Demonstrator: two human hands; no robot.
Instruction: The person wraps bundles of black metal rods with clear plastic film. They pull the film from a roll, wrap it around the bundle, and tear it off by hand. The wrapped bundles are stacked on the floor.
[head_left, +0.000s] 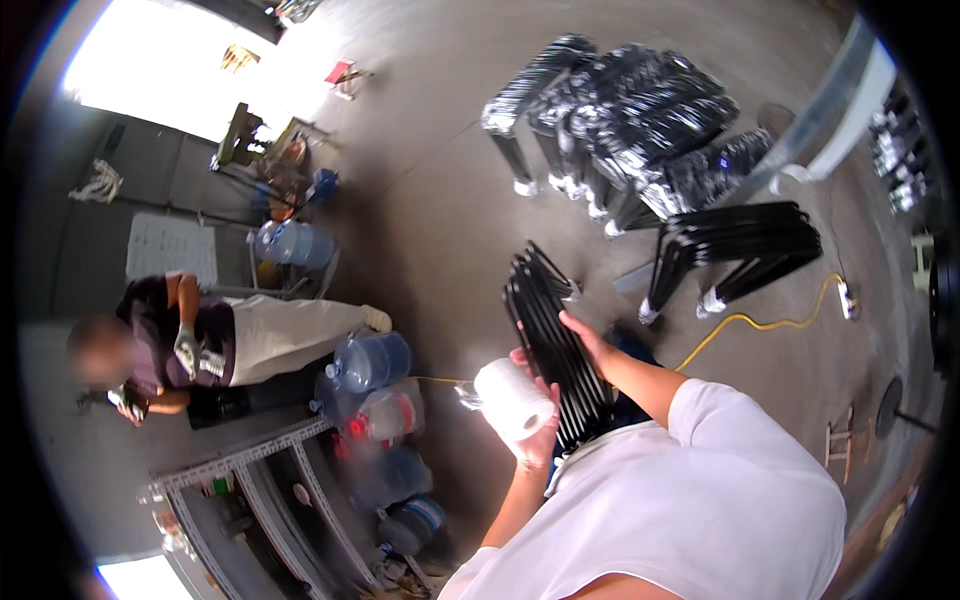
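Observation:
A white roll of plastic film point(505, 395) sits in my left hand point(540, 440), its hollow core facing toward me. A loose tail of clear film point(467, 396) sticks out from the roll's left side. Close beside it, a stack of black metal tubes point(555, 345) leans up against my front. My right hand point(592, 345) grips the right edge of this stack near its middle. The lower end of the stack meets my clothing, and its far end points away from me.
Black bundles wrapped in shiny film point(640, 110) lie ahead. Nearer stand bent black tube frames point(740, 235). A yellow cable point(750, 322) runs along the floor at right. Large water bottles point(372, 360) stand left by a metal rack point(245, 455), near another person point(210, 335).

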